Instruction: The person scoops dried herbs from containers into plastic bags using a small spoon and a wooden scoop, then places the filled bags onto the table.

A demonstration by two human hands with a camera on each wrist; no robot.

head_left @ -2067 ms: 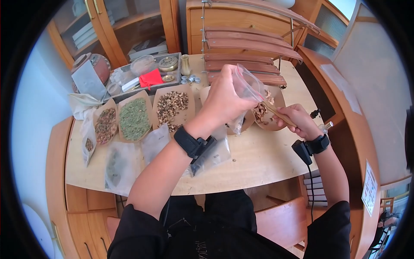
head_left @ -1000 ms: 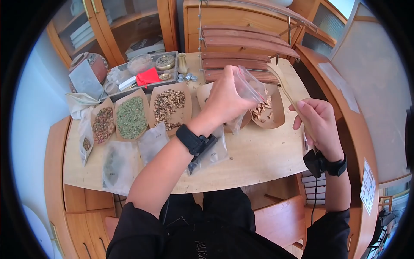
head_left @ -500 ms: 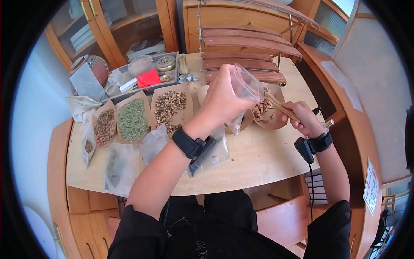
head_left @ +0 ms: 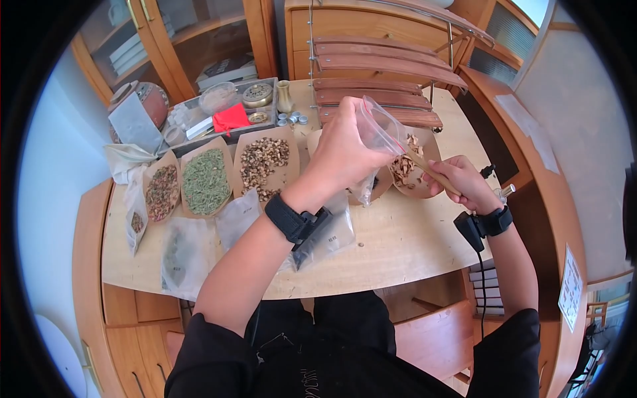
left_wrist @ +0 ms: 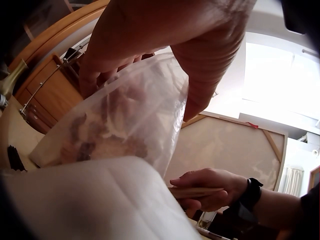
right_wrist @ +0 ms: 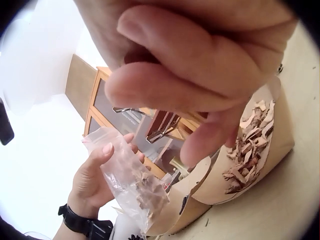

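My left hand (head_left: 348, 146) grips a clear zip bag (head_left: 378, 129) by its upper part, its mouth tilted to the right. Brown chips show through the plastic bag (right_wrist: 135, 185) in the right wrist view. My right hand (head_left: 464, 182) pinches a long, slim wooden tool (head_left: 434, 176), its far end at the bag's mouth. That end is partly hidden by the plastic. Below and behind it, a paper tray (head_left: 424, 189) holds pale brown wood chips (right_wrist: 252, 147). In the left wrist view, the right hand (left_wrist: 212, 190) appears below the bag, around the tool.
Paper trays of green dried herb (head_left: 206, 180), reddish dried herb (head_left: 161, 191) and dark-and-pale pieces (head_left: 262, 162) stand to the left. Flat plastic bags (head_left: 184, 259) lie in front. A grey box (head_left: 262, 83) and a slatted wooden rack (head_left: 371, 63) stand behind.
The right hand drew back to the right with the raised tool, then returned to the bag's mouth. The left hand holds the bag in nearly the same place.
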